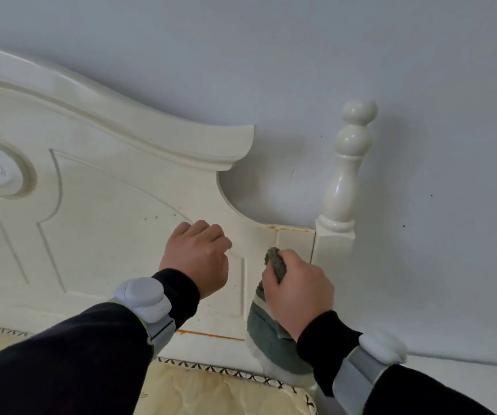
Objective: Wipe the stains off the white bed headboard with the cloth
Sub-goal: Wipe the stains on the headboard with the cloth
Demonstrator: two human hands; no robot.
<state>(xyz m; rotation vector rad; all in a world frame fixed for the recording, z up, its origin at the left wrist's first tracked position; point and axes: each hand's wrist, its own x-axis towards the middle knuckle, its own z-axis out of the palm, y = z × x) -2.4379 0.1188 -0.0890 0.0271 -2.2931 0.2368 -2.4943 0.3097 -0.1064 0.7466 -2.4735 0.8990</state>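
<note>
My right hand clamps its curled fingers round a bunched grey-green cloth. The cloth is held against the lower right panel of the carved white wooden headboard, just beside the glossy turned white bedpost. My left hand is a fist, fingers curled together on nothing, in front of the panel; whether the knuckles touch it I cannot tell. Orange stains mark the headboard: one line low between my wrists, another along the edge above the cloth. A yellow quilted mattress lies below.
</note>
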